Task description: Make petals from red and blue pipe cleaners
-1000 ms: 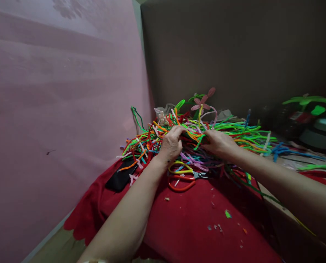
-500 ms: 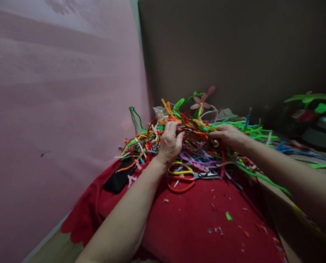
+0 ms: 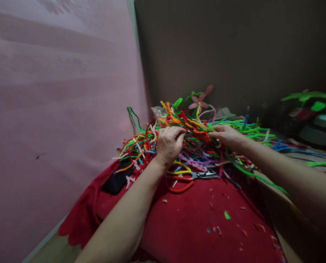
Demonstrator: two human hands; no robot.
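Note:
A tangled heap of many-coloured pipe cleaners [image 3: 197, 155] lies across the far part of the table, with red, orange and green ones on top. On its near left side, my left hand [image 3: 170, 143] is closed, thumb against the fingers, on pipe cleaners whose exact number I cannot make out. My right hand [image 3: 227, 136] pinches orange and green pipe cleaners at the right of the pile, its fingertips partly hidden among them. Just below the heap lie scissors [image 3: 182, 179] with one yellow and one red handle, blades pointing right.
A red cloth [image 3: 201, 226] covers the table, with small scraps scattered on it. A black phone [image 3: 117, 180] lies at the left, partly under pipe cleaners. Behind the heap stands a pink flower [image 3: 198, 102]. A pink wall [image 3: 56, 128] rises close on the left.
My left hand's fingers have closed into a pinch at the pipe cleaners, where they were more spread before. My right hand keeps its hold. The view has shifted slightly.

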